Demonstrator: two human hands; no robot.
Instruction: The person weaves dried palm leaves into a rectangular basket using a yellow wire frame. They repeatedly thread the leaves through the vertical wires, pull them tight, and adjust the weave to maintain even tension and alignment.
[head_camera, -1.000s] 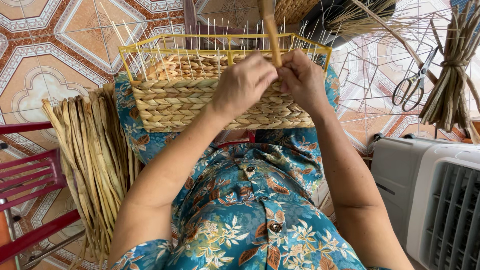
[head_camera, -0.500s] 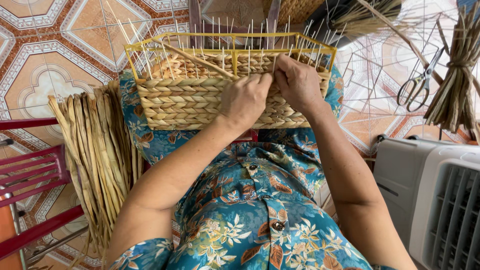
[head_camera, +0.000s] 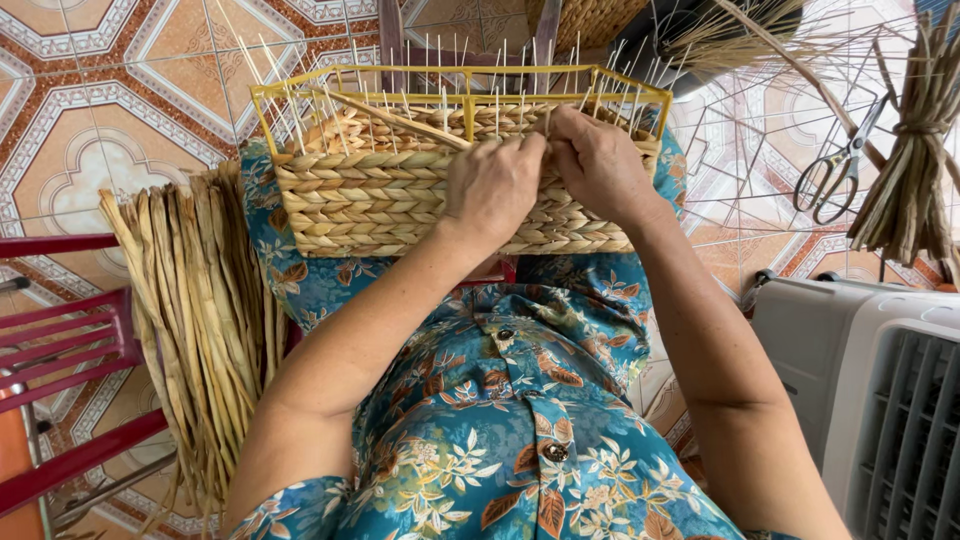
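A partly woven straw basket (head_camera: 380, 200) on a yellow wire frame (head_camera: 470, 82) rests on my lap. Thin upright wires stick out above the woven wall. My left hand (head_camera: 495, 185) grips a long tan fibre strand (head_camera: 400, 118) that runs up and left across the basket's inside. My right hand (head_camera: 600, 165) sits beside it on the near wall, fingers pinching the same strand at the weave's top edge between the wires.
A bundle of dried fibre strands (head_camera: 200, 320) hangs at my left, next to a red plastic chair (head_camera: 60, 350). Scissors (head_camera: 835, 170) and another tied bundle (head_camera: 915, 170) lie on wire frames at the right. A grey-white fan unit (head_camera: 870, 400) stands at the lower right.
The strand that stood upright a second ago now lies slanted leftwards inside the basket. Both hands have moved down to the weave's top edge and closer together.
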